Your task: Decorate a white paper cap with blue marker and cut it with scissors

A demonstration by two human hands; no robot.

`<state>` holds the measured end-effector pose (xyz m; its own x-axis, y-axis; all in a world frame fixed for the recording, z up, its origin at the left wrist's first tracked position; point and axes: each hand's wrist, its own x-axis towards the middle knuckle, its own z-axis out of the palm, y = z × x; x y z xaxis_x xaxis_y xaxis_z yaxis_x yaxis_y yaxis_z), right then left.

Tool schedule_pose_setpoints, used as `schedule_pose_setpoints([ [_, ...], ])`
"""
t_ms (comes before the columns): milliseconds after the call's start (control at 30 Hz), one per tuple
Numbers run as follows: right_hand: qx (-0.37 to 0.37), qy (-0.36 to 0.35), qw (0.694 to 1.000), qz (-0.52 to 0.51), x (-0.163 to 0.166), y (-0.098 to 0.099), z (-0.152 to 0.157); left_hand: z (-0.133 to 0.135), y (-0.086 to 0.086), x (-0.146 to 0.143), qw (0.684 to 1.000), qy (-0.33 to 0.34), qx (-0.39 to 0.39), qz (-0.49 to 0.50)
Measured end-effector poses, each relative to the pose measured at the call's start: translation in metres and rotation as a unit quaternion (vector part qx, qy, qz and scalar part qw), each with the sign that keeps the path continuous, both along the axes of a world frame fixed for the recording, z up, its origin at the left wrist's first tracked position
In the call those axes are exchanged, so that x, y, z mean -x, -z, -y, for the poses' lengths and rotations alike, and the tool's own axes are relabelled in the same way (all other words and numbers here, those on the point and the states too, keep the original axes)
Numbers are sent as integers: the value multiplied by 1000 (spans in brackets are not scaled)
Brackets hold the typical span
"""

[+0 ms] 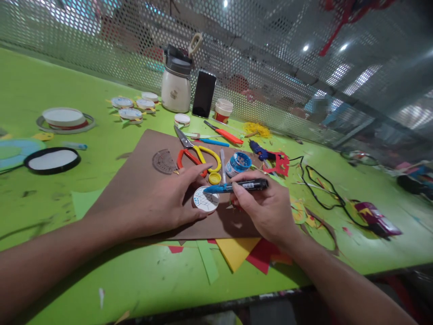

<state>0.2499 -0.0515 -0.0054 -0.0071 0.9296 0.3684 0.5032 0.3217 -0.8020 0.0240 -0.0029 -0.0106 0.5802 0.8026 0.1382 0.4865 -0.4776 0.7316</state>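
Between the thumb and fingers of my left hand (169, 194) is a small white disc (205, 201) with a drawn line pattern and blue dots. My right hand (264, 203) grips a black marker (250, 185) with a blue tip end, which meets the disc's upper face. Both hands are over a brown board (135, 171). Just beyond the fingers lie scissors (199, 155) with red and yellow handles, a yellow cap (214, 178) and an open blue jar (238, 163). A clear protractor (164, 161) rests left of the scissors.
Behind the board stand a white jug (176, 88), a phone (204, 94) and stacked cups (223, 110). An orange cutter (228, 135) and a blue glue gun (262, 151) with a black cable lie to the right. Several decorated discs (130, 114) sit at the back left. Paper scraps (237, 253) lie in front.
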Motion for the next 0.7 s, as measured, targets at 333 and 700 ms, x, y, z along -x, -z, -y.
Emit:
schedule_pose_setpoints([
  [333, 4, -12, 1000, -19, 0, 3, -1, -2, 1, -1, 1000, 4, -20, -7],
  [700, -2, 9, 999, -35, -4, 1, -1, -2, 4, 0, 1000, 2, -19, -4],
])
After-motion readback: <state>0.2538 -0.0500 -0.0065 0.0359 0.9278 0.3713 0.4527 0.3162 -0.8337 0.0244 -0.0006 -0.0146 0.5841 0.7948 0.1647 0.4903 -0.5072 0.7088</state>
